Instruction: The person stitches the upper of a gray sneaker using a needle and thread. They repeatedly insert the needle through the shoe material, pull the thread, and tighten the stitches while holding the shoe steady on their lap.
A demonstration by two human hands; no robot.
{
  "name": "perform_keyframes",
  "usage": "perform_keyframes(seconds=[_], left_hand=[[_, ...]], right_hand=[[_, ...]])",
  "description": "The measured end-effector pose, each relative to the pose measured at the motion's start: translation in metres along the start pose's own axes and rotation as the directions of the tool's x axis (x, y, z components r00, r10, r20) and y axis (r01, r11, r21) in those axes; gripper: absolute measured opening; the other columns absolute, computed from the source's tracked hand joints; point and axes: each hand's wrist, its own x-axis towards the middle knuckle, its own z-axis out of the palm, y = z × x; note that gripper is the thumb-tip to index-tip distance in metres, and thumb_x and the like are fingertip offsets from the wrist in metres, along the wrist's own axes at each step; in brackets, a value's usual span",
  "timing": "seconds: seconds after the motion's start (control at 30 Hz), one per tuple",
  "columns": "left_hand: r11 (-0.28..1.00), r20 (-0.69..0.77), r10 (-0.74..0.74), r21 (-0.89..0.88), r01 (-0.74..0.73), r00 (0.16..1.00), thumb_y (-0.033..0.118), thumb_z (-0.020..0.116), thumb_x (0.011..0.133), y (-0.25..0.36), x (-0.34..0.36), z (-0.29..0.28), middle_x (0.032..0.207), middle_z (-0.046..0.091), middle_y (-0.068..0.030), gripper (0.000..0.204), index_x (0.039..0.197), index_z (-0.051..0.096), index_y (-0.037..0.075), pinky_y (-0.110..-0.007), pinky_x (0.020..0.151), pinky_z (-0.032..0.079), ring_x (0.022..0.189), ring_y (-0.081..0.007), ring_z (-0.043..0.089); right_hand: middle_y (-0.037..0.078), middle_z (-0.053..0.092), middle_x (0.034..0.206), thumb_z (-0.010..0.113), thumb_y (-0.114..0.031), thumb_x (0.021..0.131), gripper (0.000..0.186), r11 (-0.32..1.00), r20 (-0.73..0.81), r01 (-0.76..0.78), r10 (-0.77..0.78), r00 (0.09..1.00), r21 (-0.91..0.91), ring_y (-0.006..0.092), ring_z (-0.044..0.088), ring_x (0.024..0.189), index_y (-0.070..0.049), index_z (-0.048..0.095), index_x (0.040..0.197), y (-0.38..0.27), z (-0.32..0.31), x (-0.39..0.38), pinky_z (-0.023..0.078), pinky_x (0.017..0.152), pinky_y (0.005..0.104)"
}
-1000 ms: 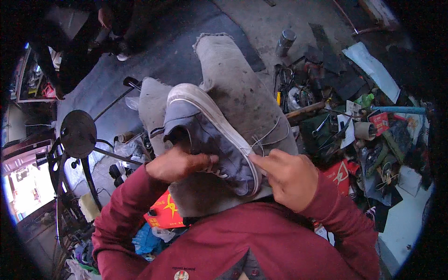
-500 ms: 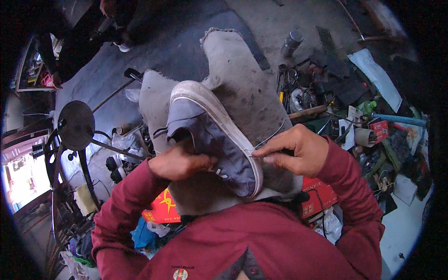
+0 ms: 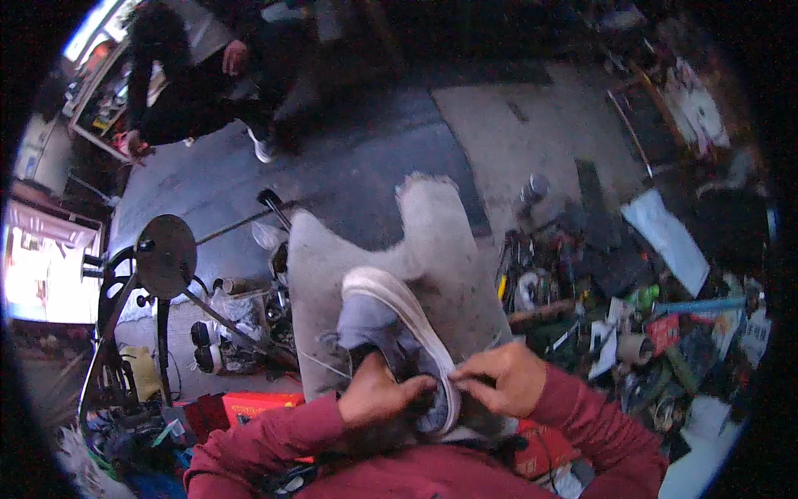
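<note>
A grey-blue canvas shoe [image 3: 368,314] with a white rubber sole [image 3: 409,306] lies tilted on the grey cloth [image 3: 320,266] over my lap, toe pointing away. My left hand [image 3: 378,397] grips it, fingers hidden inside the shoe's opening and thumb across the upper. At the sole's right edge, near the heel, my right hand [image 3: 505,378] is closed in a pinch. Whatever sits between those fingertips is too small and blurred to make out. A thin pale thread [image 3: 322,363] runs over the cloth left of the shoe.
To the left stands a black metal stand with a round plate [image 3: 166,256]. Red boxes [image 3: 262,405] lie beside my lap. Tools and scraps crowd the right, with a blue rod [image 3: 700,306] and a pale sheet [image 3: 667,239]. Another person [image 3: 187,87] is at the far left.
The view has tilted up, so shoe and hands appear lower. My right hand has come against the sole's edge; the thin line seen by its fingers before is no longer distinct.
</note>
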Motion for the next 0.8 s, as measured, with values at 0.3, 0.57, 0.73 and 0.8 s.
perform_keyframes(seconds=[0.3,0.57,0.73,0.8], left_hand=[[0.890,-0.109,0.363,-0.253,-0.379,0.925,0.025,0.081,0.083,-0.010,0.008,0.015,0.118,0.069,-0.0250,0.063,0.128,0.058,-0.012,-0.040,0.098,0.050,0.112,-0.0296,0.064],[0.906,-0.193,0.405,-0.043,-0.420,0.894,0.034,0.080,0.083,0.009,0.003,0.008,0.110,0.067,-0.0301,0.071,0.126,0.055,-0.017,-0.043,0.092,0.052,0.105,-0.0346,0.066],[0.985,0.143,0.168,0.007,-0.170,0.975,0.043,0.076,0.086,0.016,0.004,-0.010,0.098,0.066,-0.0353,0.065,0.104,0.062,-0.018,-0.048,0.084,0.052,0.096,-0.0382,0.067],[0.989,0.301,0.125,0.040,-0.144,0.946,0.046,0.075,0.086,0.021,0.007,-0.020,0.098,0.067,-0.0354,0.065,0.094,0.065,-0.017,-0.047,0.084,0.052,0.094,-0.0376,0.067]], right_hand=[[0.017,0.076,0.090,0.076,-0.015,0.088,0.018,0.988,0.005,-0.099,0.099,0.995,0.121,0.0307,0.076,0.079,-0.005,0.078,0.104,0.008,0.002,0.000,0.060,0.070,0.0358],[0.018,0.072,0.073,0.077,-0.022,0.090,0.021,0.983,-0.005,-0.177,0.177,0.984,-0.049,0.0321,0.074,0.067,-0.004,0.071,0.097,0.000,0.011,0.007,0.056,0.061,0.0390],[0.016,0.075,0.080,0.073,-0.017,0.093,0.017,0.994,-0.109,-0.044,0.033,0.993,-0.096,0.0312,0.075,0.070,-0.002,0.068,0.101,-0.002,0.021,0.010,0.057,0.064,0.0403],[0.019,0.072,0.075,0.076,-0.023,0.091,0.022,0.995,-0.073,-0.086,0.082,0.994,-0.051,0.0335,0.075,0.069,-0.003,0.069,0.096,-0.003,0.018,0.008,0.058,0.063,0.0406]])
